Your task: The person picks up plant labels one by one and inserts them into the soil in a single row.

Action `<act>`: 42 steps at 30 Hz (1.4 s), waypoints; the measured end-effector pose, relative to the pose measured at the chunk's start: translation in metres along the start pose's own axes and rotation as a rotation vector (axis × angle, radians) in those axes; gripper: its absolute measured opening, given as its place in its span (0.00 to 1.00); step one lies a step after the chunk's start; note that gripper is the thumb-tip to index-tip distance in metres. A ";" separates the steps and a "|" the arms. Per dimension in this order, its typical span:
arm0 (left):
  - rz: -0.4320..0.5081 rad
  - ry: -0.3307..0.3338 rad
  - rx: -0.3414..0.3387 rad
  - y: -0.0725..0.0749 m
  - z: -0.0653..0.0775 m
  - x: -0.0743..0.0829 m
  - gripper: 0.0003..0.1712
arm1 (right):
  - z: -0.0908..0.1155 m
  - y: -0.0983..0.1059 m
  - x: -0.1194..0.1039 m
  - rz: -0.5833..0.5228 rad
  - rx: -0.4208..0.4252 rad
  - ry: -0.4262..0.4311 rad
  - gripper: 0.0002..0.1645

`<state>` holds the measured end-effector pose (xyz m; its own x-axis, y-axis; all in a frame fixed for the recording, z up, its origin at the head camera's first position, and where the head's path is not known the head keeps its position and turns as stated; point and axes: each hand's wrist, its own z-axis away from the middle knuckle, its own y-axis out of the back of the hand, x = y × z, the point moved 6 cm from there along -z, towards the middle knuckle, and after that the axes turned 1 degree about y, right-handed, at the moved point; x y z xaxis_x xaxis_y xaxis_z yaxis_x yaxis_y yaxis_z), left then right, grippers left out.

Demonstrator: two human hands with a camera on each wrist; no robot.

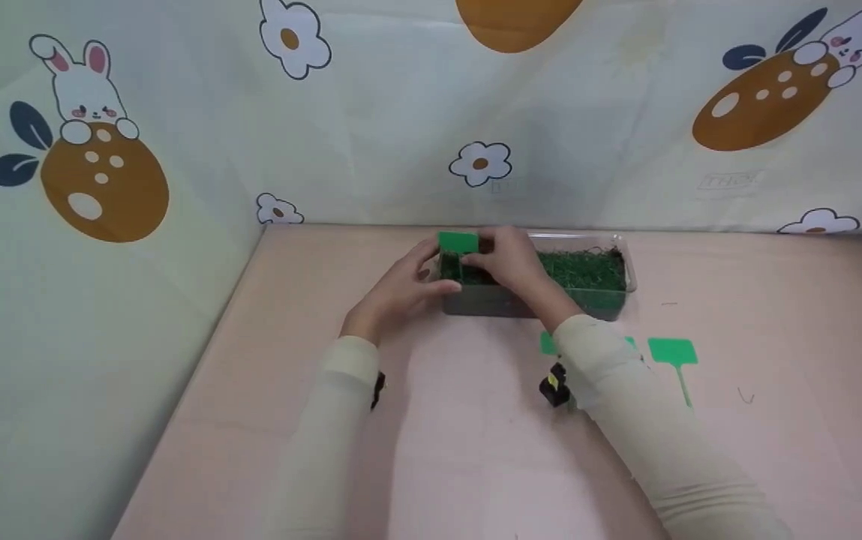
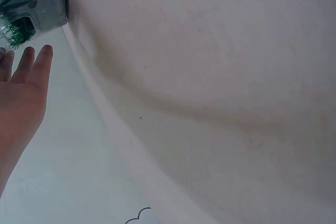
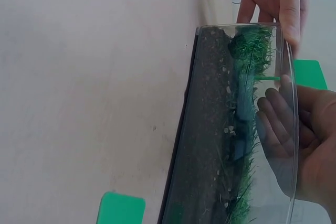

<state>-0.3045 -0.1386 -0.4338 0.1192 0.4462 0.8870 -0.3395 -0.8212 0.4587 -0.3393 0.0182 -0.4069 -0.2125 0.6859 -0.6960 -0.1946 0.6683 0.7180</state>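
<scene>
A clear plastic box [image 1: 502,302] at the back of the table holds dark soil [image 3: 207,124] and green grass [image 1: 584,271]. A green plant label [image 1: 458,242] stands upright over its left end. My right hand [image 1: 517,262] reaches over the box and pinches the label near its stem, which shows through the clear wall in the right wrist view. My left hand [image 1: 400,289] is at the box's left end, its thumb along the near corner. In the left wrist view its visible fingers [image 2: 39,69] are fairly straight, beside the end wall.
Another green plant label [image 1: 673,351] lies on the pink table [image 1: 468,450], right of the right sleeve. Two more green pieces, one on the left [image 1: 548,343], are partly covered by that sleeve. A patterned cloth wall [image 1: 378,135] rises behind the box.
</scene>
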 end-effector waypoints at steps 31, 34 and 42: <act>0.022 0.053 0.012 -0.002 0.002 0.001 0.45 | 0.031 0.057 0.025 -0.093 0.076 -0.030 0.14; 0.023 0.056 0.014 -0.001 0.002 0.000 0.45 | 0.036 0.064 0.028 -0.101 0.092 -0.010 0.14; 0.036 0.042 0.000 0.001 0.003 -0.002 0.47 | 0.050 0.079 0.039 -0.084 0.119 0.006 0.15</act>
<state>-0.3027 -0.1411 -0.4356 0.0674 0.4305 0.9001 -0.3427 -0.8372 0.4261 -0.3149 0.1127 -0.3778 -0.2057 0.6246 -0.7533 -0.0973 0.7529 0.6509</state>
